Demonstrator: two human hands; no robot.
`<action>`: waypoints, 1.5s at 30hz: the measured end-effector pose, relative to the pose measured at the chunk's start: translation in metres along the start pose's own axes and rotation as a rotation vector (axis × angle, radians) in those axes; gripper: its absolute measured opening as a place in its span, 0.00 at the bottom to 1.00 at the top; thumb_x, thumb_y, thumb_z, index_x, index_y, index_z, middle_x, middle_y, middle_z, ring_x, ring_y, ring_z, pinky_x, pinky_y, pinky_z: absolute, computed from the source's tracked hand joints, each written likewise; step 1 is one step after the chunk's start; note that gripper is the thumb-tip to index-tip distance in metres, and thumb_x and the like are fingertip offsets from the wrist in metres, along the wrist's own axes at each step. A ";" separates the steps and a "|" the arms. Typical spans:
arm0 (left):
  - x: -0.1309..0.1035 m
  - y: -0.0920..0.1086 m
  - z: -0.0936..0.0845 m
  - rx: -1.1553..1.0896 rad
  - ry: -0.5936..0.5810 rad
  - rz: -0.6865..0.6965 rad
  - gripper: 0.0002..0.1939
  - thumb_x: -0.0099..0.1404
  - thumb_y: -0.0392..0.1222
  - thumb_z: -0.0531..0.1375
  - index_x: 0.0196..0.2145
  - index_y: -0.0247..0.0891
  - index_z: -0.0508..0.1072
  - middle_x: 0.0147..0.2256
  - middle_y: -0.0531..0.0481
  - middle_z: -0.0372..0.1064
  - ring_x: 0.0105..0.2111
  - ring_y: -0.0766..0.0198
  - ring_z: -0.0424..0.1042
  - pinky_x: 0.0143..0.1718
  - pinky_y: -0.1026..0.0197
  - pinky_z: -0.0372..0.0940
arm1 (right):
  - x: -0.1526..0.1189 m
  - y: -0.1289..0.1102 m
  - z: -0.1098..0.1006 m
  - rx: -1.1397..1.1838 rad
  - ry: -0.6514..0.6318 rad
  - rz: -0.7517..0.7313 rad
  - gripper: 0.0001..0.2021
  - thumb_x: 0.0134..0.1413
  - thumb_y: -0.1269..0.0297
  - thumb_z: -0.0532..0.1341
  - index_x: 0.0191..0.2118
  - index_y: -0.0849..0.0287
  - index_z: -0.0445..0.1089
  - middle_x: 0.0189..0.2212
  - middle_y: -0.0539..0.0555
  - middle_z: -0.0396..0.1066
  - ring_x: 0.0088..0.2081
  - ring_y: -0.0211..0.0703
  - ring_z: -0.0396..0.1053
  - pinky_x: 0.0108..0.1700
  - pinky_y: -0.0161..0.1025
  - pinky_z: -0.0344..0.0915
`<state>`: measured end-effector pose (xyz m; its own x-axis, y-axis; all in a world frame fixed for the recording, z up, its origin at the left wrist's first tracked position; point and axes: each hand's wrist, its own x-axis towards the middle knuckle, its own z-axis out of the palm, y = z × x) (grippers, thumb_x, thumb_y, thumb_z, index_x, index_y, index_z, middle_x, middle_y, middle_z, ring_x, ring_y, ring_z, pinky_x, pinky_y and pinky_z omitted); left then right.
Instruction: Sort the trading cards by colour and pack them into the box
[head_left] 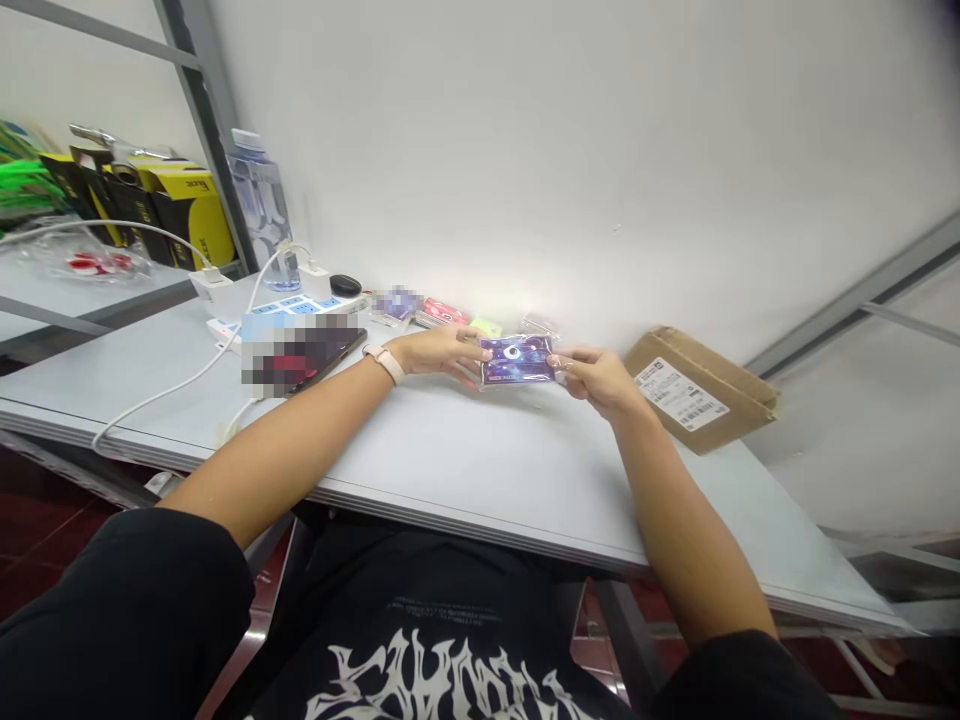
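Between my two hands is a flat purple-blue packet (519, 360) in clear plastic, with a starry print and a white round mark, held a little above the table. My left hand (448, 354), with a pale band on its wrist, grips the packet's left edge between thumb and fingers. At the opposite edge, my right hand (592, 375) pinches the plastic. Behind the packet, along the wall, lie a red packet (444, 312), a yellow-green item (486, 327) and a blurred purple packet (397, 304).
On the right of the white table (480, 470) a cardboard box (701, 390) leans by the wall. At left are a phone-like device (330, 358), a power strip (289, 310) with white cables, a black mouse (346, 286) and a water bottle (262, 205). Metal frames stand at both sides.
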<state>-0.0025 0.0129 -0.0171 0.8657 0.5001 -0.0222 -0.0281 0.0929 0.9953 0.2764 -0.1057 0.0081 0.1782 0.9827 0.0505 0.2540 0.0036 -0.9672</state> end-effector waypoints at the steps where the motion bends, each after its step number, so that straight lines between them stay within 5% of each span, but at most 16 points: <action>1: 0.000 0.000 -0.001 0.001 0.034 -0.004 0.28 0.59 0.47 0.78 0.51 0.34 0.75 0.46 0.37 0.82 0.45 0.52 0.82 0.48 0.49 0.78 | 0.001 0.000 -0.002 0.001 0.029 -0.006 0.26 0.32 0.48 0.83 0.36 0.62 0.83 0.17 0.45 0.62 0.20 0.31 0.50 0.23 0.38 0.47; 7: 0.002 -0.003 -0.002 0.059 0.142 -0.031 0.25 0.54 0.52 0.80 0.41 0.34 0.78 0.48 0.37 0.81 0.47 0.49 0.83 0.46 0.49 0.79 | 0.003 0.001 -0.006 0.007 0.105 -0.022 0.26 0.30 0.49 0.83 0.34 0.62 0.82 0.19 0.46 0.65 0.19 0.30 0.50 0.23 0.37 0.48; 21: 0.004 -0.005 -0.005 0.075 0.058 -0.019 0.27 0.55 0.59 0.78 0.41 0.34 0.80 0.48 0.36 0.81 0.46 0.51 0.83 0.44 0.50 0.79 | -0.001 -0.002 -0.005 0.022 0.074 -0.017 0.25 0.33 0.51 0.82 0.36 0.63 0.83 0.16 0.43 0.60 0.19 0.31 0.50 0.24 0.38 0.49; 29: -0.001 -0.003 -0.003 0.217 -0.050 0.002 0.20 0.54 0.50 0.79 0.37 0.37 0.79 0.42 0.43 0.80 0.43 0.56 0.81 0.45 0.53 0.78 | -0.003 -0.006 -0.005 0.059 0.074 -0.010 0.27 0.31 0.51 0.84 0.36 0.63 0.83 0.15 0.42 0.57 0.19 0.30 0.49 0.23 0.37 0.49; 40: 0.004 -0.005 0.001 0.470 -0.008 0.187 0.13 0.57 0.47 0.75 0.32 0.37 0.81 0.36 0.47 0.78 0.36 0.61 0.77 0.36 0.60 0.74 | 0.001 -0.001 -0.006 0.125 0.056 0.020 0.26 0.30 0.52 0.85 0.36 0.63 0.83 0.18 0.43 0.59 0.20 0.29 0.47 0.21 0.36 0.46; 45: 0.004 -0.003 0.000 0.499 -0.028 0.234 0.12 0.57 0.47 0.74 0.32 0.36 0.81 0.35 0.46 0.78 0.36 0.61 0.76 0.34 0.61 0.73 | 0.003 0.001 -0.010 0.145 0.055 0.065 0.23 0.29 0.56 0.85 0.33 0.63 0.82 0.25 0.50 0.71 0.19 0.25 0.47 0.20 0.36 0.45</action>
<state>0.0011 0.0149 -0.0206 0.8779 0.4350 0.2003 0.0136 -0.4408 0.8975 0.2864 -0.1047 0.0096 0.2424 0.9702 -0.0037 0.1015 -0.0292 -0.9944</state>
